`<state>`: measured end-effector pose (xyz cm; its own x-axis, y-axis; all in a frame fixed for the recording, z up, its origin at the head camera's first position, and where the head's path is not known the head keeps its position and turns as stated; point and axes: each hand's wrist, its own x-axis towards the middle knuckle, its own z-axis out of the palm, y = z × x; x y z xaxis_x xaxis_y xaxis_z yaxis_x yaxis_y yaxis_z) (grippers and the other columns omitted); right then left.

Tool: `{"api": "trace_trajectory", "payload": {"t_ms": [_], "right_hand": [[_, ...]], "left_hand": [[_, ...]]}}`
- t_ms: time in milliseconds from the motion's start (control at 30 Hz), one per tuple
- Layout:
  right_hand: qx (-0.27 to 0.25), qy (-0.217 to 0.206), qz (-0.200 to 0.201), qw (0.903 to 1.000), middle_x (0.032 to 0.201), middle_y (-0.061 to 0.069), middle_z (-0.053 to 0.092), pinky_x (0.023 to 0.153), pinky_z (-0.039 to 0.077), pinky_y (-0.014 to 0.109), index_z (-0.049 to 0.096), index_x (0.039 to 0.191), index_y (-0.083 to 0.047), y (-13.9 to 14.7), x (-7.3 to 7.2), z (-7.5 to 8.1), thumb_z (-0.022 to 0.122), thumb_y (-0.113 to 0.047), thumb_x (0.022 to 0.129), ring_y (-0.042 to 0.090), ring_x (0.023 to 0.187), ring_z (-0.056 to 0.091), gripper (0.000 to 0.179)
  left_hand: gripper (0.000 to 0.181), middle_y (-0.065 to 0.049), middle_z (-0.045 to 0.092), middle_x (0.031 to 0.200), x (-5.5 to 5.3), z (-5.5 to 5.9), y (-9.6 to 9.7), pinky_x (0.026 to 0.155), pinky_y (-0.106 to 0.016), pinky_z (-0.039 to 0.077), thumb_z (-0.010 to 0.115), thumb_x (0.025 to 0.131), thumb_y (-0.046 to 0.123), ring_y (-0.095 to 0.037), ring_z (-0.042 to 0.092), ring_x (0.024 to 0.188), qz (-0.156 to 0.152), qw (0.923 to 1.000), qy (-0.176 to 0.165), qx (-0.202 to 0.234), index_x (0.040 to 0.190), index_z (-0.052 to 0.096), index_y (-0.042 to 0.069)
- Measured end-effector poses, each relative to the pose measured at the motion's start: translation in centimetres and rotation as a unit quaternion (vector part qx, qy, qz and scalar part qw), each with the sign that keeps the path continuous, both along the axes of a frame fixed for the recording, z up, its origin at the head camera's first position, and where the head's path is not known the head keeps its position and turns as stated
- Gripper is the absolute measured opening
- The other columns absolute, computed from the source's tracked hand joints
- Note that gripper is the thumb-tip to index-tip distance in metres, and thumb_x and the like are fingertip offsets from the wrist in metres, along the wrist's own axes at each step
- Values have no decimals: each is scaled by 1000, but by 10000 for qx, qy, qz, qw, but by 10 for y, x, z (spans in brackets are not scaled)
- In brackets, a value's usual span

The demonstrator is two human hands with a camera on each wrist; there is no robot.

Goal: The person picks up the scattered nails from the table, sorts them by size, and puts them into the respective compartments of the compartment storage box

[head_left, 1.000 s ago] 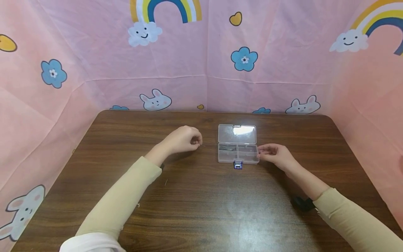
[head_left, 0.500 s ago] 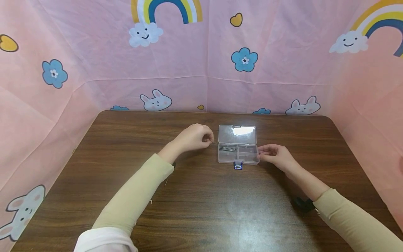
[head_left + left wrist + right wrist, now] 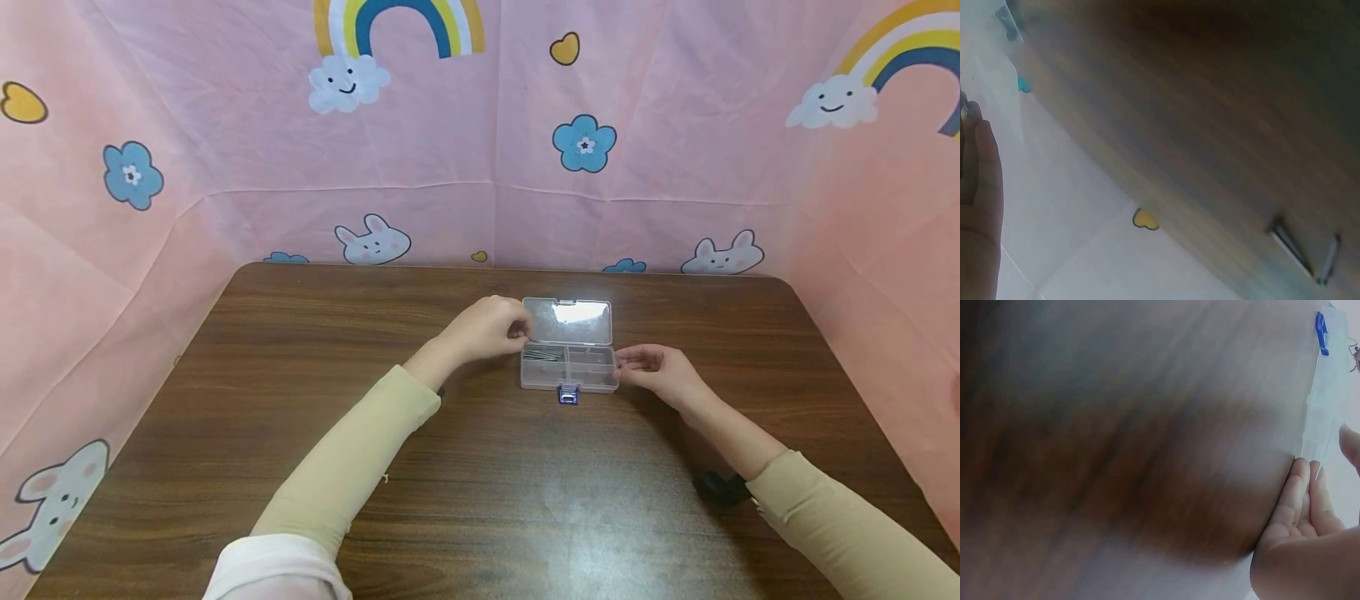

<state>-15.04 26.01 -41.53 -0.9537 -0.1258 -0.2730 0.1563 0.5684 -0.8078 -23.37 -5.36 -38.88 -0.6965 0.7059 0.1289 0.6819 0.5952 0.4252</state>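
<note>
A clear plastic organizer box (image 3: 543,380) lies on the table with its hinged lid (image 3: 551,323) swung back. Several thin nails (image 3: 542,355) fill its far left compartment. At the box's back left corner, my left hand (image 3: 487,327) pinches a thin metal nail, mostly hidden by the fingertips; a bit of metal (image 3: 965,107) shows there in the left wrist view. My right hand (image 3: 660,372) holds the box's right end, fingers (image 3: 1299,481) against the end wall and thumb raised near the rim.
The box's blue latch (image 3: 567,395) hangs open at the front. Two nails (image 3: 1291,245) lie loose on the table in the left wrist view. A pink printed cloth (image 3: 420,150) borders the brown table (image 3: 480,467) at the back and sides.
My left hand has moved right across the table, from left of the box to its back left corner, with the nail pinched. The right hand and the box have stayed in place.
</note>
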Motion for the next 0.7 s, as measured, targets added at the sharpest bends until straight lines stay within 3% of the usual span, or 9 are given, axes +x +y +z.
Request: {"api": "trace_trajectory", "payload": {"t_ms": [367,700], "right_hand": [[-60,-12,62,10000,124,15,75,109,51,42,66,137,0,1,0,-1,74,-30,101,12,104,66,47],[-58,-42,12,10000,125,16,74,109,52,44,66,137,0,1,-2,-2,75,-30,100,14,104,67,48]], "left_hand": [[13,0,77,95,2,-5,19,78,-26,55,70,95,4,-12,61,83,-28,9998,-186,-117,100,80,10],[14,-1,79,98,2,-7,30,87,-31,59,69,96,4,-14,66,87,-162,9994,-14,-306,101,80,10]]}}
